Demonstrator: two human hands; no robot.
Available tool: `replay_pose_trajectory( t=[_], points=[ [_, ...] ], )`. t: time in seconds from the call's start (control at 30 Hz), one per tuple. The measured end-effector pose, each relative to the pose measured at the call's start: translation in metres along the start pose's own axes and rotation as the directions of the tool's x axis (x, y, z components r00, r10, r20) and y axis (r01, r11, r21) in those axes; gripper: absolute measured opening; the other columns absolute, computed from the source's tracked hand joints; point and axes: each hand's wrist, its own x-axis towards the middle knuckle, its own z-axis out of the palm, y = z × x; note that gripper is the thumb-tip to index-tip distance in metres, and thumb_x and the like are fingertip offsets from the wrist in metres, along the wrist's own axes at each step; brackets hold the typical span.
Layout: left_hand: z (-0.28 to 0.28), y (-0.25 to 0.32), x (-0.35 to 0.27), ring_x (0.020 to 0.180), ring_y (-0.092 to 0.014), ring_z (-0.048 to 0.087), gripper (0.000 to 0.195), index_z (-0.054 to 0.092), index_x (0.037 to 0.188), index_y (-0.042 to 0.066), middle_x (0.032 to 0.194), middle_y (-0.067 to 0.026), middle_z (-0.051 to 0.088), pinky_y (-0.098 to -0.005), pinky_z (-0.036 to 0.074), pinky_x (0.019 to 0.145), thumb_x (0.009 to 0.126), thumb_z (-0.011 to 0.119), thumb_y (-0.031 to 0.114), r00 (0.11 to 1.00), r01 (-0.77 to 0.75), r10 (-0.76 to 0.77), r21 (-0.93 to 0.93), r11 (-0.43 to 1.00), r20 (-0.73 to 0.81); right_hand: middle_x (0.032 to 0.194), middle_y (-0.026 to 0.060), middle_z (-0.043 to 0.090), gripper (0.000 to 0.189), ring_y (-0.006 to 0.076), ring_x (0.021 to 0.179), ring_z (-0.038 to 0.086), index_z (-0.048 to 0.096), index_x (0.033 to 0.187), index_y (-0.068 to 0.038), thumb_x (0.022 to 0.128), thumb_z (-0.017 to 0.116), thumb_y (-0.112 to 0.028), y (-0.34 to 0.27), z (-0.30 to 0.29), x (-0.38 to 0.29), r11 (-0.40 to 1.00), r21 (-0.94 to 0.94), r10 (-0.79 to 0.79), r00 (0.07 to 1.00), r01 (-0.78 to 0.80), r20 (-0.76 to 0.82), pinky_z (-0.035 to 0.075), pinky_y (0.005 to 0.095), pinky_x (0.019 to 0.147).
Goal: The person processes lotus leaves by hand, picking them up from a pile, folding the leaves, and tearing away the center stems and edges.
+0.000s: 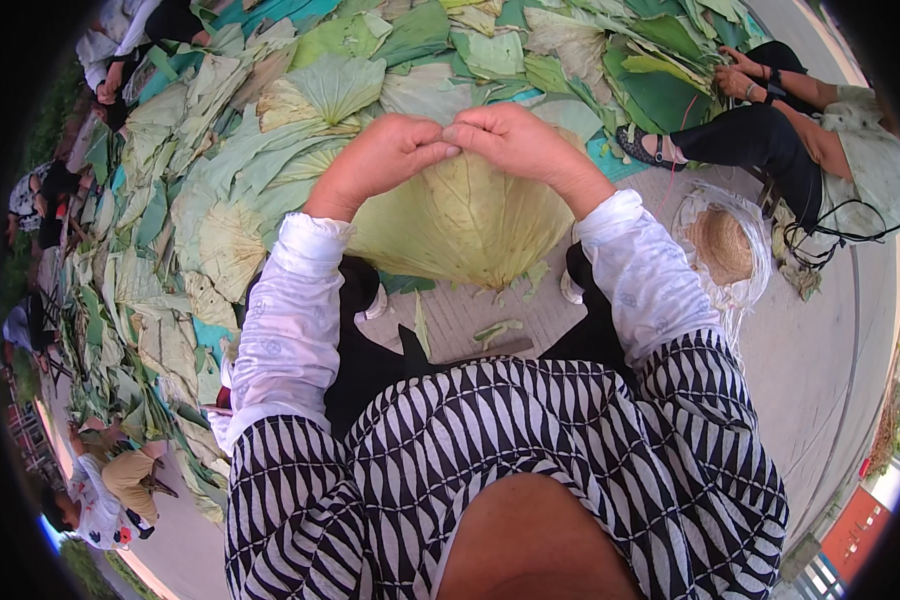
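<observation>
A large pale yellow-green lotus leaf (487, 217) hangs in front of me, its veins running down to a brownish point at the bottom. My left hand (386, 161) pinches its upper edge between thumb and fingers. Right beside it, my right hand (521, 142) grips the same edge, and the two thumbs nearly touch. Both hands hide the part of the leaf under the fingers. Beyond them lies a broad heap of lotus leaves (225, 165), some green and some dried pale.
Leaves cover a teal sheet (622, 161). To the right, a straw hat (720, 244) rests with white plastic strands (757, 277). A seated co-worker's hands (739, 75) handle leaves at upper right. Several people sit along the left edge. Leaf scraps (497, 331) lie on the concrete between my feet.
</observation>
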Motion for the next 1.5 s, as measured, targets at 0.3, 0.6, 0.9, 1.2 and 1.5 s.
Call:
replay_pose_trajectory(
  t=[0.3, 0.6, 0.9, 1.2, 1.5],
  points=[
    [0.001, 0.002, 0.002, 0.058, -0.029, 0.045, 0.022, 0.050, 0.067, 0.000, 0.060, -0.0105, 0.046, -0.0346, 0.038, 0.055, 0.077, 0.061, 0.016, 0.926, -0.259, 0.310, 0.234, 0.937, -0.215, 0.069, -0.0052, 0.054, 0.024, 0.0031, 0.065, 0.044, 0.061, 0.086, -0.004, 0.085, 0.054, -0.026, -0.013, -0.012, 0.001, 0.960, 0.172, 0.213, 0.975, -0.222, 0.069, 0.039, 0.0199, 0.060],
    [-0.001, -0.002, -0.004, 0.059, -0.018, 0.048, 0.015, 0.056, 0.075, 0.000, 0.066, -0.0087, 0.052, -0.0300, 0.039, 0.056, 0.076, 0.062, 0.014, 1.000, 0.008, -0.010, -0.126, 0.992, -0.014, 0.067, -0.0016, 0.054, 0.025, 0.0067, 0.064, 0.045, 0.061, 0.088, -0.004, 0.080, 0.060, -0.028, 0.003, -0.012, -0.003, 0.984, 0.022, 0.168, 0.952, -0.179, 0.257, 0.041, 0.0244, 0.061],
    [0.004, -0.002, -0.002, 0.054, -0.015, 0.046, 0.018, 0.055, 0.073, 0.000, 0.059, -0.0084, 0.050, -0.0288, 0.038, 0.051, 0.075, 0.063, 0.015, 0.979, 0.163, -0.157, -0.040, 0.986, 0.130, 0.075, -0.0039, 0.057, 0.022, 0.0045, 0.069, 0.047, 0.061, 0.092, -0.003, 0.084, 0.055, -0.023, 0.010, -0.009, -0.002, 0.967, -0.077, 0.255, 0.940, -0.244, 0.225, 0.041, 0.0226, 0.065],
    [0.014, 0.005, 0.001, 0.058, -0.029, 0.051, 0.013, 0.055, 0.070, 0.003, 0.062, -0.0102, 0.053, -0.0349, 0.040, 0.052, 0.074, 0.062, 0.014, 0.959, -0.184, 0.234, 0.276, 0.943, -0.161, 0.075, 0.0050, 0.061, 0.031, 0.0137, 0.069, 0.053, 0.063, 0.092, -0.005, 0.073, 0.064, -0.030, 0.016, -0.014, -0.008, 0.890, 0.260, 0.344, 0.927, -0.373, 0.152, 0.042, 0.0274, 0.065],
    [0.017, -0.003, -0.002, 0.066, -0.029, 0.053, 0.020, 0.055, 0.077, 0.004, 0.069, -0.0117, 0.055, -0.0367, 0.041, 0.057, 0.070, 0.064, 0.020, 0.994, -0.081, 0.092, 0.182, 0.980, -0.053, 0.070, 0.0030, 0.060, 0.028, 0.0104, 0.065, 0.050, 0.062, 0.088, -0.003, 0.071, 0.064, -0.025, 0.000, -0.014, -0.005, 0.942, -0.193, 0.314, 0.920, -0.273, 0.233, 0.043, 0.0272, 0.063]
  ],
)
